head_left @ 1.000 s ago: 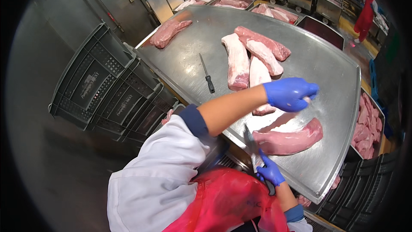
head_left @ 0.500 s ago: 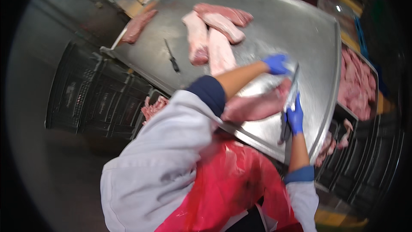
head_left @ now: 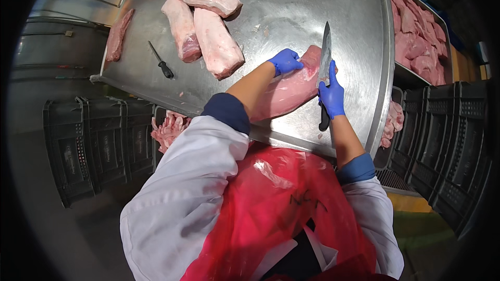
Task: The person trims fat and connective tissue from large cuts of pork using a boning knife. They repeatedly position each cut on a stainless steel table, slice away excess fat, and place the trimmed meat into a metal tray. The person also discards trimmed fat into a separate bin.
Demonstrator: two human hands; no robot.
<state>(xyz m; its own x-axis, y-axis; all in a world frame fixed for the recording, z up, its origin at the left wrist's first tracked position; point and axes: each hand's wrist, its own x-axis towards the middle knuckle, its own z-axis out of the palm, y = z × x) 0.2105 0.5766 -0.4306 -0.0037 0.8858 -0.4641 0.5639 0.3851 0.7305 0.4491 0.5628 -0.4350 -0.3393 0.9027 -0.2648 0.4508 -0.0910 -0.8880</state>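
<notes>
My right hand (head_left: 332,96), in a blue glove, is closed round the black handle of a knife (head_left: 325,49). Its index finger stretches along the blade, which points away from me and lies over the right end of a long piece of pork loin (head_left: 286,93). My left hand (head_left: 286,62), gloved the same way, grips the upper side of that loin near the same end, fingers curled against the meat. My left forearm covers part of the loin's other end. Underneath is the metal table (head_left: 291,10).
Several loins (head_left: 216,41) lie piled farther off to the left. Near them are a sharpening steel (head_left: 161,61) and a narrow meat strip (head_left: 120,36). Meat slices fill a tray (head_left: 447,54) on the right. Black crates (head_left: 99,145) and meat trimmings (head_left: 167,130) flank the table.
My view has turned, so the table's contents sit farther left. My left hand has come down onto the loin, and the knife has shifted over its right end.
</notes>
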